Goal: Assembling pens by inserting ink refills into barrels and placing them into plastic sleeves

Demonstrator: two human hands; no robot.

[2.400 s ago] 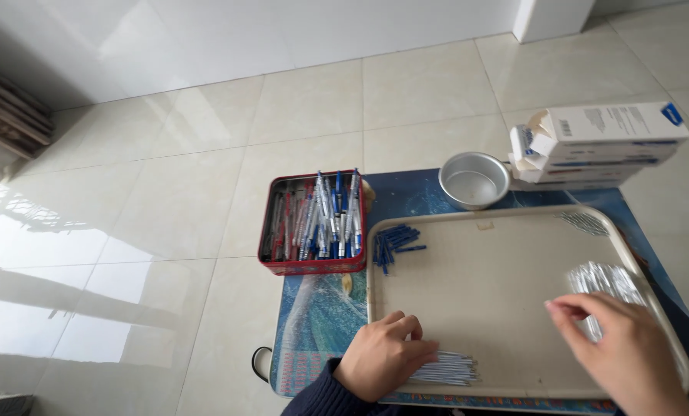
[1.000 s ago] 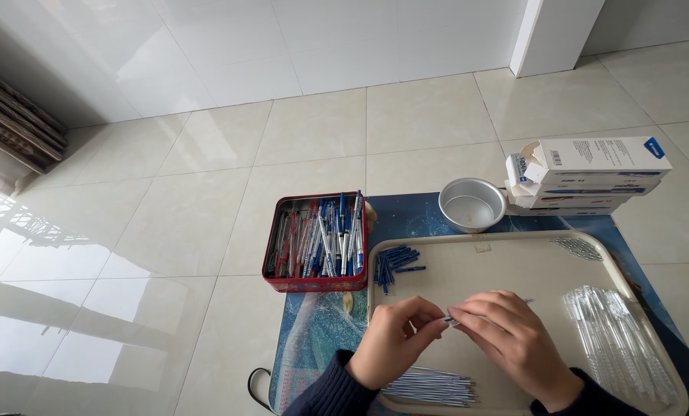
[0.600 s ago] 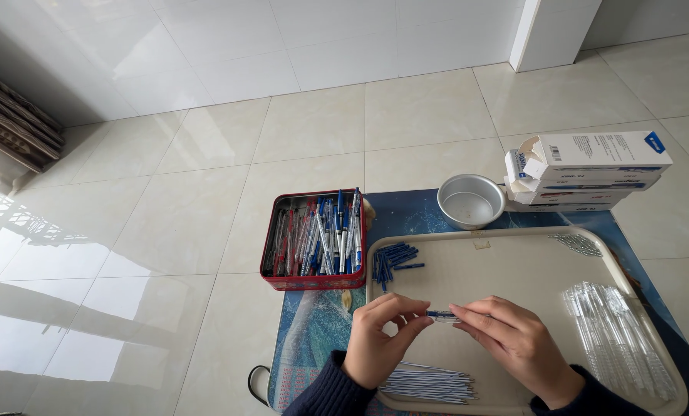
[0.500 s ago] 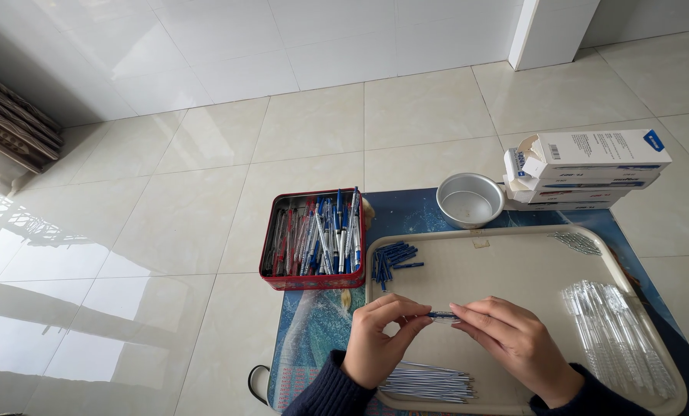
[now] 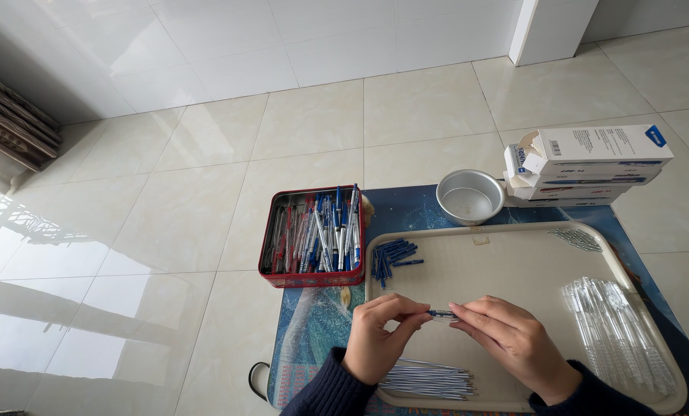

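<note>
Head view: over the beige tray [image 5: 514, 262], the left hand [image 5: 379, 339] and right hand [image 5: 510, 347] pinch opposite ends of one small pen part [image 5: 441, 313] — its long axis running left-right, both hands equally near.

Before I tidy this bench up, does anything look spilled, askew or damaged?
Nothing stands out. The pen parts sit between the left hand and right hand; the tray holds orderly piles, and the red tin is upright.
</note>
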